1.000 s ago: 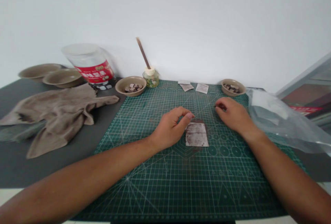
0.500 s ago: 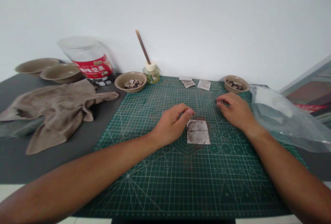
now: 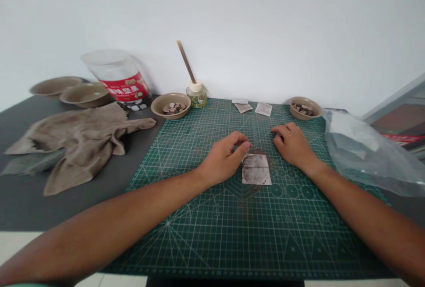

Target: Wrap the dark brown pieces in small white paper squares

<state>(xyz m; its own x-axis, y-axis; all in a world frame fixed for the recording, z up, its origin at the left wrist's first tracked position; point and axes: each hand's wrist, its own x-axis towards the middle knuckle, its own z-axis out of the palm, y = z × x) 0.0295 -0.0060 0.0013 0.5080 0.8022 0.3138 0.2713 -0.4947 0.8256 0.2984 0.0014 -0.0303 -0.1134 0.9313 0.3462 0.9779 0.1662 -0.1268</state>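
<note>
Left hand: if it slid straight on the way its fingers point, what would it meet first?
Probably the right hand, at its fingertips, passing just beyond the stained paper on the cutting mat; depth is hard to judge.

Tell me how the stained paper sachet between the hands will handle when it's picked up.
The stained paper sachet looks thin and lies flat on the green cutting mat, so it is probably light and floppy. Its dark blotches may mean damp paper, which could tear easily. It seems unlikely to roll, but may be awkward to pinch up.
</note>
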